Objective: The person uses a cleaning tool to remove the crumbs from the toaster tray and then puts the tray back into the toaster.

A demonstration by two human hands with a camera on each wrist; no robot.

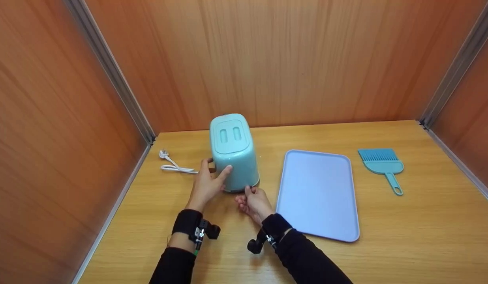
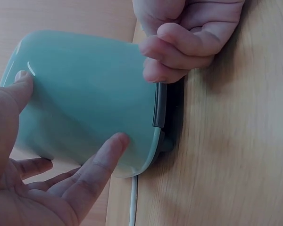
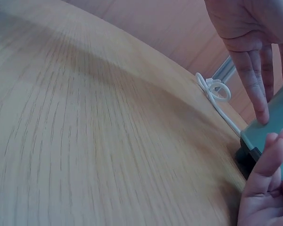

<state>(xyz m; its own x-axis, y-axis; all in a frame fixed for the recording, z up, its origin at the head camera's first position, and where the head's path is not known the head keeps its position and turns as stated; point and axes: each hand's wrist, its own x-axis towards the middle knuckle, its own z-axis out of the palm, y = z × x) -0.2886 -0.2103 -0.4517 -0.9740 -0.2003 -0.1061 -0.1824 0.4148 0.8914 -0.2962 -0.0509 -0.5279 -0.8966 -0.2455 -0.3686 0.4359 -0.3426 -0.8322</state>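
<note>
A teal toaster (image 1: 241, 169) stands upright on the table, its lidded top marked by two oblong recesses. My left hand (image 1: 207, 182) rests against its near left corner, thumb on the near end and the other fingers fairly straight along the side. At the foot of the near end, my right hand (image 1: 256, 202) pinches the dark edge of the crumb tray (image 2: 159, 106), its other fingers curled; the exact contact is partly hidden. In the right wrist view the left fingers (image 3: 249, 77) touch the teal shell above the right hand.
The toaster's white cord (image 1: 177, 169) lies bundled at the left, ending in a plug (image 1: 163, 154). To the right lies a flat lavender tray (image 1: 318, 197), with a teal hand brush (image 1: 383, 166) beyond it. Wood-grain panels (image 1: 267, 63) enclose the table's back and sides.
</note>
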